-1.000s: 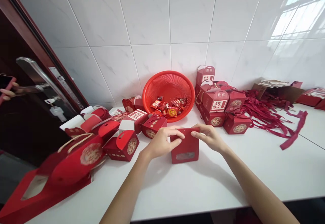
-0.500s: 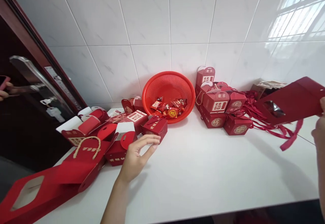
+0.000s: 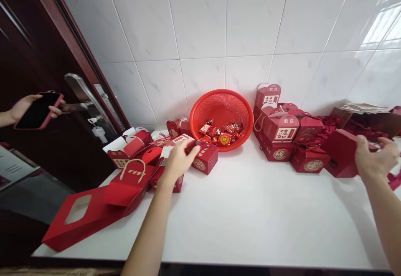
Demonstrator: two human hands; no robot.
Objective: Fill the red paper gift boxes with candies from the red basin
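Note:
My left hand [image 3: 180, 161] is over the red boxes on the left, fingers curved and thumb apart, with nothing visible in its grasp. Its thumb is at a small red candy box [image 3: 206, 159] with gold print; whether they touch I cannot tell. Behind the hand, a red box with a white flap is partly hidden. At the right, my right hand [image 3: 376, 159] has its fingers stretched out beside a plain dark red box [image 3: 340, 153]. That box leans by the stacked boxes [image 3: 282, 132]. A red plastic basket [image 3: 196, 121] holds wrapped candies [image 3: 224, 138].
A long red box with a window [image 3: 67, 230] lies at the table's left edge, near a rope-handled box [image 3: 133, 180]. Behind my right hand are red ribbons and a carton with papers [image 3: 363, 108]. Another person's hand [image 3: 23, 109] holds a phone [image 3: 40, 110] by the door.
My right hand has lowered the dark red box beside the stack and let go of it. My left hand has shifted back over the boxes. The view has swung left, showing more of the phone.

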